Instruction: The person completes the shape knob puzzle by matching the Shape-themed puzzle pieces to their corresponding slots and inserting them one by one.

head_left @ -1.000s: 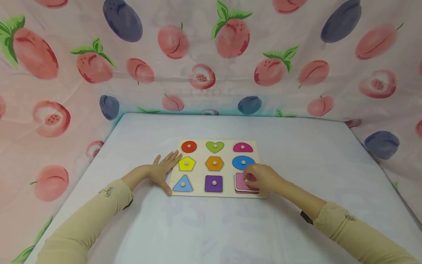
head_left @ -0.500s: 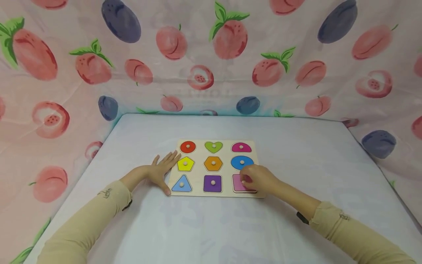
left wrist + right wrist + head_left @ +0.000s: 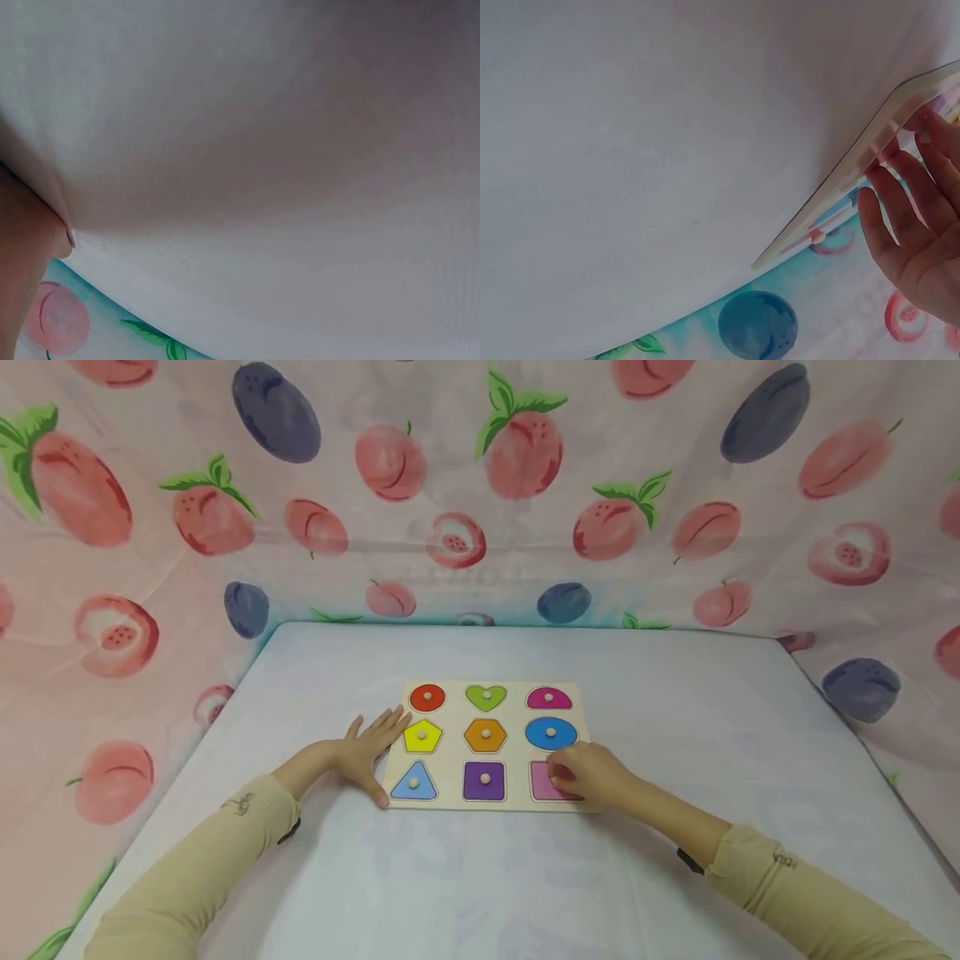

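Observation:
A wooden knobbed puzzle board (image 3: 453,764) lies flat on the table. My left hand (image 3: 366,755) rests at its left edge with fingers spread, fingertips and thumb on the border. At the board's near right corner, my right hand (image 3: 592,774) pinches the pink square piece (image 3: 542,781) by its knob, which the fingers hide. That piece lies level in its recess. Just beyond it sits the blue oval piece (image 3: 551,733), and the purple square piece (image 3: 484,781) is to its left. In the right wrist view, the fingers (image 3: 904,214) bend over the tilted-looking board edge.
Other knobbed pieces sit in their recesses, among them a red circle (image 3: 427,697), a green heart (image 3: 486,697), an orange hexagon (image 3: 485,736) and a light blue triangle (image 3: 414,782). White cloth covers the table (image 3: 480,877). A fruit-print curtain (image 3: 480,468) rises behind it.
The pink square has gone from sitting raised and askew over its recess to lying level in it, with my right hand still at its knob. My left hand stays in place.

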`<state>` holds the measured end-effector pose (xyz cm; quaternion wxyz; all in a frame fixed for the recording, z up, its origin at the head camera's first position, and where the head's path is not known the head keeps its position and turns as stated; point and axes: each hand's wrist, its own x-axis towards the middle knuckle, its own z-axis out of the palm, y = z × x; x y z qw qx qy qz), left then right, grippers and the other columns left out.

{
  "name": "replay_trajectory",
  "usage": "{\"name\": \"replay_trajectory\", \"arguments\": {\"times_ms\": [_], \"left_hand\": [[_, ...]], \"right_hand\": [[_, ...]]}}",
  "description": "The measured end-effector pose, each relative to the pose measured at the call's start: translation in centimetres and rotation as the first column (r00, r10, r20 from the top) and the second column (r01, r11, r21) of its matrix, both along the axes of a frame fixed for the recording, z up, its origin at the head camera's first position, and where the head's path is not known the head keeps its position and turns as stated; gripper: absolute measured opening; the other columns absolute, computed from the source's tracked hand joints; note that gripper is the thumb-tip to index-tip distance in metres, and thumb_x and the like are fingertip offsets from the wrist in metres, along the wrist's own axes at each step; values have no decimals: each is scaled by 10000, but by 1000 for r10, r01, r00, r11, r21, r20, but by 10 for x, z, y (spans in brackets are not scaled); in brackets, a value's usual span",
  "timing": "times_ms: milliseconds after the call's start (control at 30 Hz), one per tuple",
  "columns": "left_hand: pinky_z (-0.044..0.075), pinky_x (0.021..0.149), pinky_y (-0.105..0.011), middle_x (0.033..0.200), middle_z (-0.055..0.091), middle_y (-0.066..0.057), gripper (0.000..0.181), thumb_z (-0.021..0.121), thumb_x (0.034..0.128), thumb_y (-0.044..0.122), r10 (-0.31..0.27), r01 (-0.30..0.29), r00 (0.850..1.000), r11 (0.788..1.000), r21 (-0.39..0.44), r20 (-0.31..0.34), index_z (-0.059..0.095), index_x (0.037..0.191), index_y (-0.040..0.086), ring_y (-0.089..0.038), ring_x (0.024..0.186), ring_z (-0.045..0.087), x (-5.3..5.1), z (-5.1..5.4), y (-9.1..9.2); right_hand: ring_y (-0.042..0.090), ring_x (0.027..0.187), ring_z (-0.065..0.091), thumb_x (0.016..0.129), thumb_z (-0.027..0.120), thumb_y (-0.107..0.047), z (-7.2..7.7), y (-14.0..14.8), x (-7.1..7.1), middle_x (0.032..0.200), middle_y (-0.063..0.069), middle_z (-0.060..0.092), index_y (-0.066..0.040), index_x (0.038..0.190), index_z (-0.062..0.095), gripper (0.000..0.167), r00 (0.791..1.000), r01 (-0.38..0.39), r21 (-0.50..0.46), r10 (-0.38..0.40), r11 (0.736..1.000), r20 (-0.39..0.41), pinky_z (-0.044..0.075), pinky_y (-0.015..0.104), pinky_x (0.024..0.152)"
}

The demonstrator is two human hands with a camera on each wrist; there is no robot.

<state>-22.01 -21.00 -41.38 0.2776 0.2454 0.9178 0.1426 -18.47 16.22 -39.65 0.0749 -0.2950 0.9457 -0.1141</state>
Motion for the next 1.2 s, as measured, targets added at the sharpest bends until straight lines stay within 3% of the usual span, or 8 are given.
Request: {"name": "replay_trajectory", "arguments": {"times_ms": [433,767,867,1067,1200], "left_hand": [[-176,1095,-623,1573,-171,-155,1356,839,592,509,17,-17,1000,1000,26,9,-61,1512,82,-374,1444,-158,1,3,2],[-83,1105,-660,1569,-119,-211,1316,842,607,485,-18,17,1000,1000,-8,-4,-9,1510,47,-420,1442,-87,5,13,7],[-36,1110,-667,1567,-94,-228,1247,817,653,476,-24,24,1000,999,-37,-3,26,1510,34,-438,1438,-62,7,19,8],[8,1129,-641,1584,-13,-192,1090,752,751,452,28,-27,1000,999,-29,14,83,1516,61,-420,1447,-10,10,27,8],[84,1142,-615,1577,118,-188,1022,738,774,436,43,-43,999,999,3,-31,140,1511,58,-403,1445,105,8,26,8]], "right_hand": [[113,764,497,808,741,-157,0,7,-4,769,-51,581,-144,849,635,115,997,26,-88,-19,996,72,472,230,702],[109,814,528,807,744,-171,6,10,0,856,-56,618,-135,988,663,202,986,41,-42,-34,998,163,517,233,728],[130,846,550,815,736,-194,8,11,-1,893,-37,647,-126,1000,680,205,987,58,-49,-49,997,155,525,271,763],[246,1011,593,845,700,-197,15,23,0,1035,26,667,-138,995,668,163,981,108,-102,-89,989,174,513,439,898],[283,1030,602,863,668,-152,19,41,3,1053,52,677,-113,1009,665,152,986,121,-145,-102,982,133,510,469,900]]}}
